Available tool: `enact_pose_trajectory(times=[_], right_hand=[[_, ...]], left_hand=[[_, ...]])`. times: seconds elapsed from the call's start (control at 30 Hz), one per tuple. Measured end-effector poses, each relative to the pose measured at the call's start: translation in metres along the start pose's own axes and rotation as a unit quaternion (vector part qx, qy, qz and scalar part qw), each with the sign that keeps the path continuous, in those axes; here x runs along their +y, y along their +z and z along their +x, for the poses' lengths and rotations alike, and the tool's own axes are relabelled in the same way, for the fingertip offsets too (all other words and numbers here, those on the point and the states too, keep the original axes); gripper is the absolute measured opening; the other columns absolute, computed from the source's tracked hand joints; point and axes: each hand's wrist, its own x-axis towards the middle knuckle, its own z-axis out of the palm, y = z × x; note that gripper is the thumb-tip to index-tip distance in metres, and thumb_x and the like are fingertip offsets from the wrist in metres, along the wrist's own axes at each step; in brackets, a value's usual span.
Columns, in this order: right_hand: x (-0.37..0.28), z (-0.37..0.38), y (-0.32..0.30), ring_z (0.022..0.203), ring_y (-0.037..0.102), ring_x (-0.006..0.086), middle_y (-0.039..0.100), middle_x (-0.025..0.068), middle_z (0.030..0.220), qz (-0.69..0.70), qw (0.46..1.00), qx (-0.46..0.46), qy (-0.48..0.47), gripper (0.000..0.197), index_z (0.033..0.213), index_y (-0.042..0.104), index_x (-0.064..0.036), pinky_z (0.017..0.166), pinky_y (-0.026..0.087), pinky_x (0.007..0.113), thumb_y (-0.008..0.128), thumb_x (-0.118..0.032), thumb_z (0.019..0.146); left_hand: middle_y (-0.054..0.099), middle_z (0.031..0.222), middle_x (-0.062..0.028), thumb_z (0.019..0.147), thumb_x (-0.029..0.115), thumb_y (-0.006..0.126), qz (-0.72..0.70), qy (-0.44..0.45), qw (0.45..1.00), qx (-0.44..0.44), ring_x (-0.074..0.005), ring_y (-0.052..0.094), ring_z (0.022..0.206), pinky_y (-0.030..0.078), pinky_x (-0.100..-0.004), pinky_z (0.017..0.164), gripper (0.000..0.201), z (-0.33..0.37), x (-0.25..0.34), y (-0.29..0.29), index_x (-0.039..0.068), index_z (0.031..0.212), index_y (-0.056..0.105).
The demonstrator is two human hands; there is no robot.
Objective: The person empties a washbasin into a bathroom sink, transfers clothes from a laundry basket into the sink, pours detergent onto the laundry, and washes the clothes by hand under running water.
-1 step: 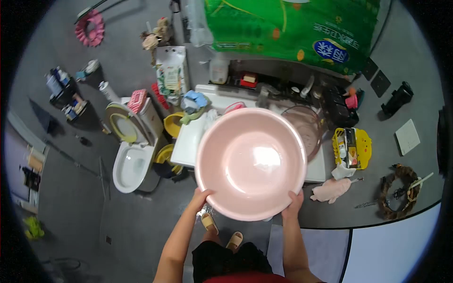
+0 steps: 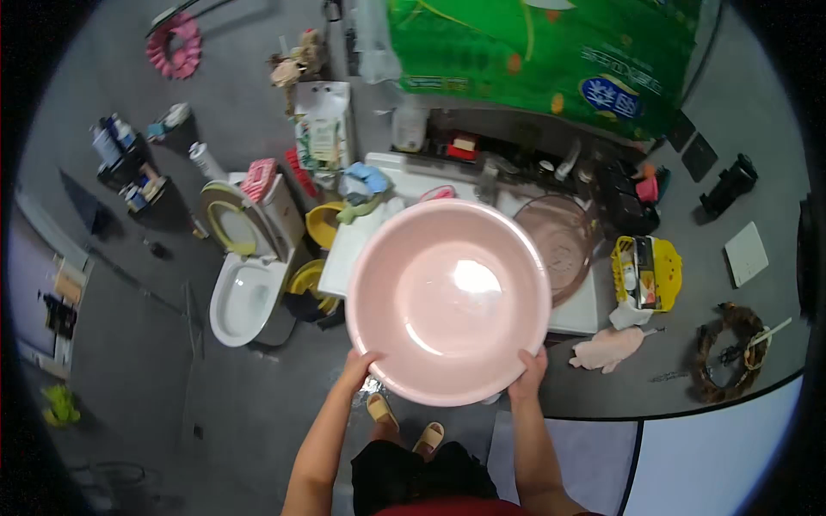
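Note:
Between my two hands I hold a large round pink plastic basin (image 2: 447,301), its inside facing up at me and holding nothing I can see. My left hand (image 2: 360,368) grips the rim at the near left, thumb over the edge. At the near right, my right hand (image 2: 528,375) is closed on the rim the same way. The fingers beneath the basin are hidden. It covers much of a white washbasin (image 2: 572,314), on which a clear brownish basin (image 2: 564,249) rests to the right. A pink object (image 2: 437,193) and a blue cloth (image 2: 366,179) lie behind.
A white toilet (image 2: 245,301) with raised lid stands at left, beside yellow buckets (image 2: 311,284). On the right wall hang a yellow basket (image 2: 667,273), a pink cloth piece (image 2: 609,348) and a brown wreath (image 2: 707,361). A big green package (image 2: 525,64) sits above the washbasin.
The pink basin and both hands have shifted slightly left against the washbasin, showing more of the brownish basin. The whole view has moved a little. Both hands keep their hold.

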Motion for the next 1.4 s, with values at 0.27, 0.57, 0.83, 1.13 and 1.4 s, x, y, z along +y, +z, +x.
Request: enact_pose_trajectory(times=[0.27, 0.57, 0.83, 1.13, 1.4], right_hand=[[0.186, -0.091, 0.068, 0.079, 0.053, 0.0112, 0.057, 0.0046, 0.089, -0.314, 0.890, -0.270, 0.188, 0.027, 0.103, 0.050, -0.0001, 0.067, 0.045, 0.024, 0.057, -0.014, 0.082], [0.432, -0.196, 0.043, 0.067, 0.054, 0.0115, 0.060, 0.0052, 0.085, -0.470, 0.714, -0.224, 0.468, 0.025, 0.104, 0.047, -0.0082, 0.058, 0.046, 0.025, 0.052, -0.010, 0.080], [0.524, -0.220, 0.033, 0.069, 0.056, 0.0144, 0.060, 0.0076, 0.087, -0.478, 0.672, -0.228, 0.517, 0.021, 0.102, 0.049, -0.0067, 0.061, 0.048, 0.027, 0.051, -0.010, 0.082], [0.479, -0.157, 0.070, 0.070, 0.056, 0.0144, 0.060, 0.0085, 0.086, -0.445, 0.745, -0.172, 0.466, 0.019, 0.100, 0.050, -0.0051, 0.062, 0.048, 0.026, 0.052, -0.010, 0.082], [0.356, -0.059, 0.161, 0.071, 0.057, 0.0131, 0.060, 0.0079, 0.085, -0.286, 0.874, -0.178, 0.351, 0.022, 0.102, 0.051, -0.0042, 0.062, 0.047, 0.025, 0.054, -0.011, 0.081]], left_hand=[[0.058, 0.084, -0.0134, 0.069, 0.009, 0.058, -0.128, -0.034, 0.948, 0.289, -0.0217, 0.059, 0.067, 0.047, -0.0284, 0.050, 0.039, -0.168, -0.063, -0.188, -0.008, 0.103, 0.049], [0.053, 0.066, -0.0110, 0.070, 0.007, 0.056, -0.289, -0.154, 0.756, 0.567, -0.0202, 0.054, 0.047, 0.042, -0.0285, 0.032, 0.022, -0.150, -0.319, -0.408, -0.007, 0.086, 0.050], [0.058, 0.087, -0.0143, 0.077, 0.020, 0.058, -0.364, -0.144, 0.680, 0.620, -0.0224, 0.059, 0.065, 0.049, -0.0317, 0.046, 0.045, -0.076, -0.410, -0.506, -0.002, 0.113, 0.044], [0.053, 0.083, -0.0041, 0.087, 0.027, 0.046, -0.240, -0.217, 0.876, 0.357, -0.0166, 0.054, 0.061, 0.047, -0.0330, 0.048, 0.026, -0.054, -0.334, -0.441, 0.012, 0.108, 0.046], [0.055, 0.081, -0.0002, 0.088, 0.023, 0.051, -0.133, 0.015, 0.951, 0.280, -0.0086, 0.052, 0.065, 0.042, -0.0209, 0.048, 0.016, 0.047, -0.099, -0.286, 0.008, 0.092, 0.055]])
